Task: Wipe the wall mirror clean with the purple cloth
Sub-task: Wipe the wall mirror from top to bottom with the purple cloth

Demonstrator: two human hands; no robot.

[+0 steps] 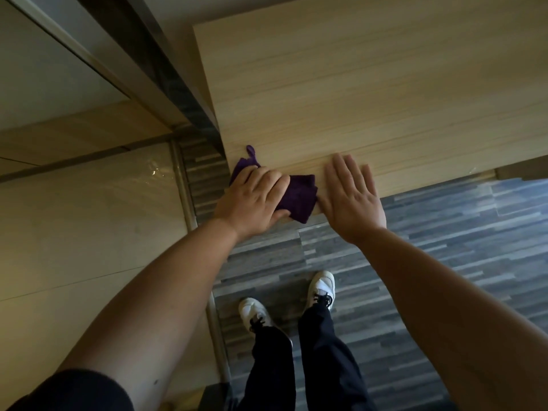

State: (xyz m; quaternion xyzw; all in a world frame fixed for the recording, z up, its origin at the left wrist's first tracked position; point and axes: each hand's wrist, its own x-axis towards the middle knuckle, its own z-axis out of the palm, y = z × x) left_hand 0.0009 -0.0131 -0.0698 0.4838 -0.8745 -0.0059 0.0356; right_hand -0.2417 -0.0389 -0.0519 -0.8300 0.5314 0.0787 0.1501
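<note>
The purple cloth (299,197) lies bunched on the near left corner of a light wooden table top (370,99), with a small loop sticking out at its far end. My left hand (252,200) rests on the cloth's left half, fingers over it and thumb curled against its near edge. My right hand (350,197) lies flat on the wood just right of the cloth, fingers spread, its thumb touching the cloth's edge. A glossy panel (89,218) in a thin metal frame (184,188) stands at the left; it reflects light and may be the mirror.
Grey striped plank floor (444,247) runs below the table edge. My feet in white shoes (255,314) and dark trousers stand close to the table. A dark strip runs between the framed panel and the table's left side.
</note>
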